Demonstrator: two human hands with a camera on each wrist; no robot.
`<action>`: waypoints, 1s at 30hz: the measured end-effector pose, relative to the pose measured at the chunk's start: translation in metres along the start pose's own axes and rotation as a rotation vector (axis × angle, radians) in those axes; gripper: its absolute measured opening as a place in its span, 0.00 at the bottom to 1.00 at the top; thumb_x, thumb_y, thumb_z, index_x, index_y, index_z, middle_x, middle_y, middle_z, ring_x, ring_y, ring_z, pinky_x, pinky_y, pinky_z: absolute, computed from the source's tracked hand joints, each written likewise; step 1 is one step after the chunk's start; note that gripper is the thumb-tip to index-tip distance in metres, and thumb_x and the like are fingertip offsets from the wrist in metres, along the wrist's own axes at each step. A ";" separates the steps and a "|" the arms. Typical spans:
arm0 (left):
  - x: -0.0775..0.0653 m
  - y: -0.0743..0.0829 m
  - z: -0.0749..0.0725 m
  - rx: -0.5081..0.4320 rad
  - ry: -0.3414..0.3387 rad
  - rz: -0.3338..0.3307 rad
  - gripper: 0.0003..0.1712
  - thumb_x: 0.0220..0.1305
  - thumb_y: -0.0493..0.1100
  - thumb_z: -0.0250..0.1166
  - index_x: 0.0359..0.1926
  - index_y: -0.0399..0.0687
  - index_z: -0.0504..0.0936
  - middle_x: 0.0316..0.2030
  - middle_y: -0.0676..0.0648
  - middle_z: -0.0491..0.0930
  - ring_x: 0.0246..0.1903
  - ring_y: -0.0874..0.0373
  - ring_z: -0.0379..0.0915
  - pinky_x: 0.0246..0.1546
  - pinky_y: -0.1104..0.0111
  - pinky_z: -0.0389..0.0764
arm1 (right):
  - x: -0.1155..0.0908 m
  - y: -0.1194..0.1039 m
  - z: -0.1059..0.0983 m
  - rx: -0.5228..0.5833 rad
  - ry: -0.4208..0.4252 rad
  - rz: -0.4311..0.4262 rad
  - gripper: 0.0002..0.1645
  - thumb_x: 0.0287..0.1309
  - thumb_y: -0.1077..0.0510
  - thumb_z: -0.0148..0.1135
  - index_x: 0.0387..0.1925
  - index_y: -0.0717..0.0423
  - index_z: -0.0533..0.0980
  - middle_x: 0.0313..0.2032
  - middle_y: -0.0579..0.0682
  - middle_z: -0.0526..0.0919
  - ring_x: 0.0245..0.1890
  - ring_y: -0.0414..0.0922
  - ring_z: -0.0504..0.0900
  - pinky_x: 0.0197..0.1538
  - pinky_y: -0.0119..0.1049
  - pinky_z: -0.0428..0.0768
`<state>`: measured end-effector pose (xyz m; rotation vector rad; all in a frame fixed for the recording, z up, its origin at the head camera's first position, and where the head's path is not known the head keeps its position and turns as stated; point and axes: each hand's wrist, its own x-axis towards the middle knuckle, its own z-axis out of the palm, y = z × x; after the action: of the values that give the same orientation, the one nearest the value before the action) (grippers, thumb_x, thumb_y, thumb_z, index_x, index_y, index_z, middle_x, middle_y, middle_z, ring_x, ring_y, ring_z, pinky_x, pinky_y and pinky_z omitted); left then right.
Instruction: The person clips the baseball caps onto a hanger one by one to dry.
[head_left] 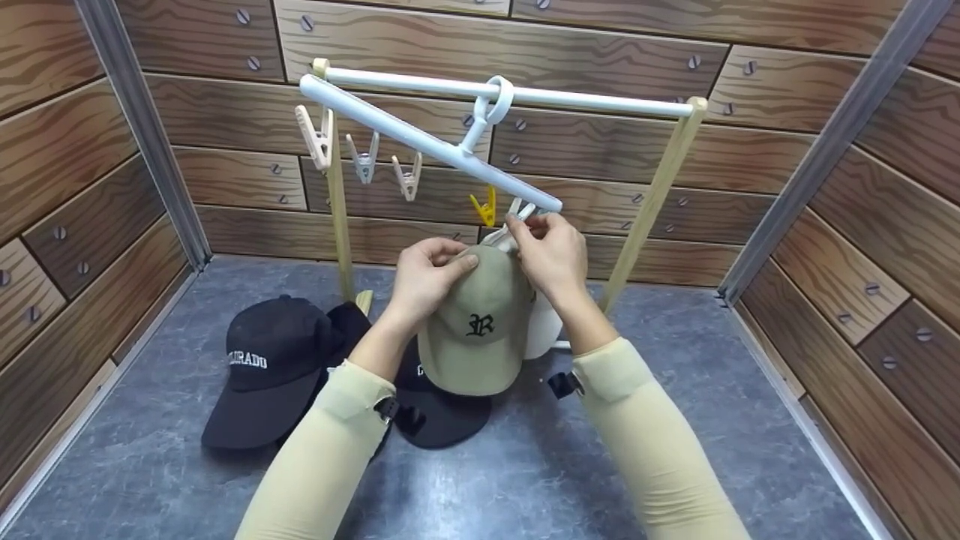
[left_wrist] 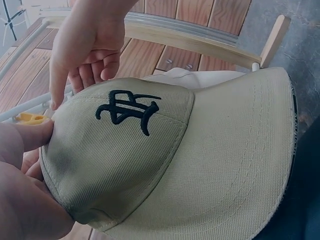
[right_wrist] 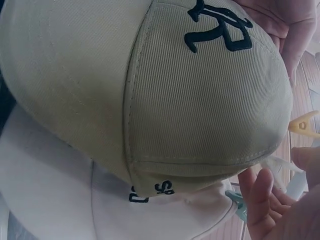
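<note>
A khaki baseball cap (head_left: 480,300) with a black embroidered letter hangs brim-down beneath a white hanger (head_left: 420,135). My left hand (head_left: 427,281) pinches its crown at the upper left, thumb in front. At the crown's other side, my right hand (head_left: 555,251) pinches a whitish clip (right_wrist: 280,170) under the hanger's low end. A yellow clip (head_left: 485,207) hangs just left of it. Behind the khaki cap is a white cap (right_wrist: 55,185), with a teal clip (right_wrist: 238,204) at its edge. Whether the whitish clip bites the khaki fabric is hidden.
The hanger tilts down to the right on a white rod (head_left: 600,100) between wooden posts (head_left: 652,202). A beige clip (head_left: 315,139), a grey clip (head_left: 364,159) and another beige clip (head_left: 407,177) hang at left. Dark caps (head_left: 277,337) lie on the grey floor (head_left: 600,465).
</note>
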<state>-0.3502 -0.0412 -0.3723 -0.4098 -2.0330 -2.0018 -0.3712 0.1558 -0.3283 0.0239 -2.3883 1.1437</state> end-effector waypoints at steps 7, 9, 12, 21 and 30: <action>0.001 0.002 0.000 -0.002 0.011 -0.021 0.13 0.60 0.41 0.77 0.43 0.40 0.88 0.35 0.43 0.89 0.34 0.54 0.84 0.34 0.68 0.80 | 0.005 -0.007 0.004 0.003 0.043 0.013 0.29 0.60 0.30 0.65 0.42 0.49 0.87 0.35 0.43 0.89 0.35 0.41 0.85 0.39 0.39 0.79; 0.001 0.003 0.000 -0.001 0.011 -0.020 0.12 0.60 0.41 0.76 0.43 0.40 0.88 0.35 0.43 0.89 0.34 0.54 0.84 0.34 0.68 0.80 | 0.006 -0.008 0.006 0.015 0.046 0.019 0.28 0.60 0.29 0.65 0.41 0.47 0.87 0.33 0.43 0.89 0.32 0.40 0.85 0.37 0.39 0.78; 0.001 0.002 -0.001 0.000 0.007 -0.007 0.11 0.60 0.42 0.76 0.42 0.41 0.89 0.33 0.44 0.89 0.33 0.54 0.84 0.34 0.68 0.80 | 0.006 -0.010 0.008 0.045 0.045 0.032 0.26 0.60 0.29 0.65 0.37 0.45 0.87 0.29 0.44 0.89 0.25 0.39 0.85 0.34 0.37 0.78; -0.002 0.003 -0.002 0.004 -0.002 0.000 0.09 0.61 0.42 0.75 0.42 0.46 0.89 0.33 0.47 0.89 0.35 0.53 0.85 0.34 0.65 0.82 | 0.011 -0.010 0.013 0.132 0.054 0.082 0.27 0.60 0.29 0.66 0.31 0.48 0.84 0.28 0.50 0.89 0.21 0.45 0.87 0.22 0.32 0.77; -0.002 0.003 -0.003 -0.006 0.003 -0.005 0.10 0.61 0.42 0.76 0.42 0.45 0.89 0.33 0.46 0.89 0.33 0.53 0.84 0.33 0.66 0.81 | 0.014 -0.011 0.015 0.143 0.070 0.079 0.29 0.60 0.28 0.64 0.30 0.49 0.83 0.29 0.50 0.89 0.22 0.46 0.88 0.26 0.34 0.79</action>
<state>-0.3472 -0.0438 -0.3697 -0.4040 -2.0283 -2.0110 -0.3876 0.1405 -0.3221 -0.0632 -2.2601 1.3281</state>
